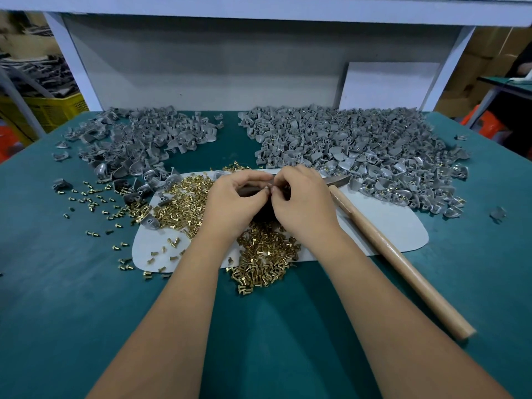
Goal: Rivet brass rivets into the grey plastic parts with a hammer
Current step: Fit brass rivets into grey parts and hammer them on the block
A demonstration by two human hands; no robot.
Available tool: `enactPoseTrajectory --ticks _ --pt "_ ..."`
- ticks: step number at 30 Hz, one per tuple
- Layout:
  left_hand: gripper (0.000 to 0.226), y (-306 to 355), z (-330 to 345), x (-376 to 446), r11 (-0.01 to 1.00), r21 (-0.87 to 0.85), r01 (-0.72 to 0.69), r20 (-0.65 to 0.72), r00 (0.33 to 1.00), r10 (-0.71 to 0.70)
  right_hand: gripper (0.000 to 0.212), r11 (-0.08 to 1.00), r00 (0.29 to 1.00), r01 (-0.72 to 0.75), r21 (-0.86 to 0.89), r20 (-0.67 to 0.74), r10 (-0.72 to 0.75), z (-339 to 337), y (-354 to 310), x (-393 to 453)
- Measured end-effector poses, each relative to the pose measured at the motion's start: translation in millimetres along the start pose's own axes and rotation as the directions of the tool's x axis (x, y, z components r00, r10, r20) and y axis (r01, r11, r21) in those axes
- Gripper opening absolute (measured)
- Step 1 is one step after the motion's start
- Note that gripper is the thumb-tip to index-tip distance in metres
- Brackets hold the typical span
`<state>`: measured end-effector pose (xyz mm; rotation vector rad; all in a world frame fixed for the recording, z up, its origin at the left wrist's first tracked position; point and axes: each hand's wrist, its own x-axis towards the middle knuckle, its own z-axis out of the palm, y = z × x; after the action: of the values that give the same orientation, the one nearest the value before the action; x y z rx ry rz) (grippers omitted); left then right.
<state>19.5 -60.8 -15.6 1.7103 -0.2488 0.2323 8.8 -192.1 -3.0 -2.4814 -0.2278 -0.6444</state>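
Left hand (233,197) and right hand (302,201) meet fingertip to fingertip over the middle of the worktop (72,283), both with fingers curled in, pinching at something small between them; it looks like a small grey piece but is too tiny and covered to name for sure. A dark object sits under the hands, mostly hidden

Nearest the person: green worktop, then a loose heap of brass rivets (262,263) spilling off the front edge of a white mat (388,226). More rivets spread across the left half of the mat and scatter out onto the green to the left

Hammer (403,263) lies on the right, untouched, wooden handle running diagonally from the near right up toward the hands, metal head just beside the right hand, resting on the mat

Further back: two heaps of grey plastic parts. Left heap (144,142) is smaller and looser, a few parts straying down among the rivets. Right heap (359,151) is bigger and denser, some brass visible in the parts at its near edge, which overlaps the mat by the hammer head

Behind the heaps: grey back panel with white frame, a white board (388,84) leaning at right. Yellow crate (43,108) off the worktop at far left
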Motion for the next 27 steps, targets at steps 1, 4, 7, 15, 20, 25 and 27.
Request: enactPoseTrajectory --ticks 1,4,7,15,20,25,27 --pt "0.028 -0.2 0.4 0.1 1.000 -0.005 -0.006 -0.006 1.000 0.006 0.004 0.999 1.000 -0.013 0.029 -0.003 0.013 0.6 0.7 0.1" --pt "0.029 -0.7 0.8 1.1 1.000 -0.004 -0.015 -0.023 1.000 0.015 0.003 0.993 0.998 -0.052 0.107 -0.016 0.054 2.6 2.2 1.1" --pt "0.030 -0.9 0.9 1.3 1.000 -0.012 -0.014 -0.031 0.999 0.014 0.003 0.981 0.996 -0.082 0.177 -0.031 0.089 4.0 3.3 1.4" --pt "0.028 -1.2 1.6 0.5 0.999 -0.052 0.003 -0.022 1.000 -0.004 0.007 0.955 0.987 -0.137 0.264 -0.047 0.155 3.3 2.7 1.2" --pt "0.027 -1.3 0.8 0.5 0.999 -0.045 -0.004 -0.015 1.000 0.003 0.009 0.954 0.984 -0.141 0.263 -0.065 0.163 4.7 3.3 0.7" --pt "0.026 -0.2 0.9 -0.7 0.999 -0.051 0.001 -0.004 1.000 -0.001 0.009 0.988 0.990 -0.049 0.147 -0.124 0.067 5.7 2.7 -1.0" --pt "0.025 0.7 0.9 -1.3 0.999 -0.044 0.001 -0.004 1.000 -0.001 0.009 0.992 0.989 -0.029 0.122 -0.138 0.046 6.0 2.5 -1.8"
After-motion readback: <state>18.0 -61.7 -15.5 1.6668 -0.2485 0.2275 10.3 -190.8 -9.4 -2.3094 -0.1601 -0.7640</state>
